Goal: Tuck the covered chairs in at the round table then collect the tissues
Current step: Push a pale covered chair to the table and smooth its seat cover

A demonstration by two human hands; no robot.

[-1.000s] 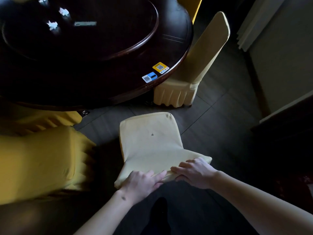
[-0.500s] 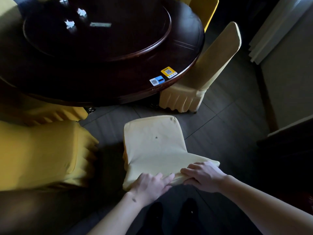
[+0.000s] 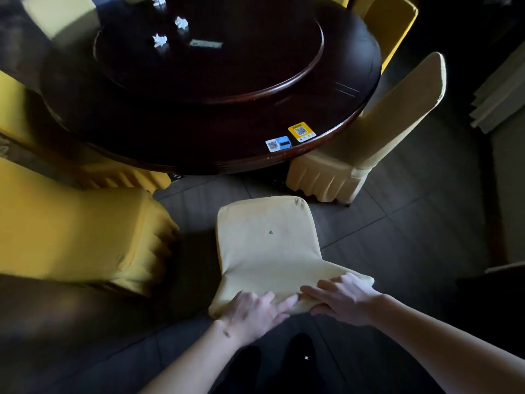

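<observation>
A pale yellow covered chair [image 3: 267,240] stands on the floor just short of the round dark table [image 3: 199,132], its seat facing the table. My left hand [image 3: 252,308] and my right hand [image 3: 341,298] lie side by side on the top edge of its backrest. The right hand grips that edge with the thumb underneath, and the left hand's fingers curl over the fabric. Three crumpled white tissues [image 3: 160,41] lie on the far left of the table's raised turntable [image 3: 255,81].
A pale covered chair [image 3: 369,143] is tucked in at the right of the table. A deeper yellow chair [image 3: 74,231] stands close on the left, more yellow chairs [image 3: 392,27] at the back. Two QR stickers [image 3: 301,132] sit near the table edge. A wall and dark furniture lie to the right.
The chair under my hands has slid forward toward the table, and the view has moved with it. Both hands keep the same hold on the backrest top.
</observation>
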